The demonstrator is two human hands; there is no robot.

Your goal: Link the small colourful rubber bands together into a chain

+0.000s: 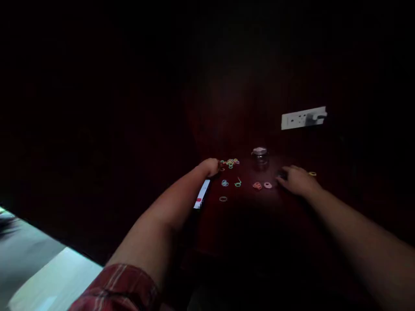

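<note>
My left hand [212, 167] reaches to the left edge of a pile of small coloured hair ties [231, 163]. Its fingers are curled, and what they hold is too small and dark to make out. My right hand [296, 179] rests low over the table at the right, thumb and fingers apart around a dark patch I cannot identify. Between the hands lie a few separate groups: blue hair ties [225, 183], green ones [237, 184], orange ones [257, 185] and pink ones [267, 185]. A pale ring-shaped tie [223, 199] sits nearer me.
A clear lidded jar [260, 157] stands behind the groups. A lit phone [202, 194] lies beside my left forearm. Yellow hair ties [312, 173] are beyond my right hand. A white power socket [304, 118] with a plug is on the dark wall.
</note>
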